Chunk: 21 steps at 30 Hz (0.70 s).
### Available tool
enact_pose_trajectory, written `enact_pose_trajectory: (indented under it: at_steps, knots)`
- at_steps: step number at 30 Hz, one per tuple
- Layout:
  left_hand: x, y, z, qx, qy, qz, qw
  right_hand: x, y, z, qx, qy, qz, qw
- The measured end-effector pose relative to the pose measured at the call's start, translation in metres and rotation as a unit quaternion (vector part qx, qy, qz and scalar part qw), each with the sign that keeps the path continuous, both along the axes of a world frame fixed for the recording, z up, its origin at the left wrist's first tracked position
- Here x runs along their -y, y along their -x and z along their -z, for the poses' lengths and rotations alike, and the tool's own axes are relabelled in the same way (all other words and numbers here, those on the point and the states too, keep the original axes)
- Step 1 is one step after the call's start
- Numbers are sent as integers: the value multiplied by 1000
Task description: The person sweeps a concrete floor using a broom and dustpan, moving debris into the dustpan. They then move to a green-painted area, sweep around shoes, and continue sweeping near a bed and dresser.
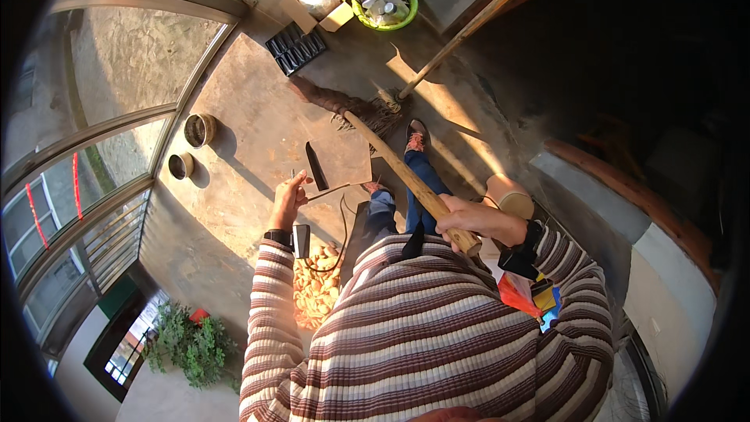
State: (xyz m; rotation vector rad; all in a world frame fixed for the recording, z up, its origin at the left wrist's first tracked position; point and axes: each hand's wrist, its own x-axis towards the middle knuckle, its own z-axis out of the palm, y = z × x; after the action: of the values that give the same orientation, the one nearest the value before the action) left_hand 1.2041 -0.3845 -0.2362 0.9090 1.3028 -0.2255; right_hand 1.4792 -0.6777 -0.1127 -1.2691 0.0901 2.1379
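My right hand grips the lower end of a thick wooden pole. It slants forward to a dark brown head on the floor, touching or overlapping a fringed mop head. My left hand is raised at the left with bent fingers; a thin brown stick or cord runs from it towards my feet, and a small thin tip shows above the fingers. A black blade-like piece appears just beyond that hand. A black box-shaped device with a cable hangs by my left wrist.
Beyond my feet are a black tray, an open cardboard box and a green basket. Two pots stand by the windows. A second long pole leans right. Orange-tan pieces lie beside me; a plant stands behind.
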Motion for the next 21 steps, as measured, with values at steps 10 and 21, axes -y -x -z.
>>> enact_pose_trajectory:
  at_steps: [10, 21]
  knots:
    - [44, 2, -13, 63, -60, -195, 977, -120, 126, 19, -1, -219, -156, 963]
    - [75, 43, 16, 147, -7, -437, 887, -95, -260, 148, 519, 70, 355, 774]
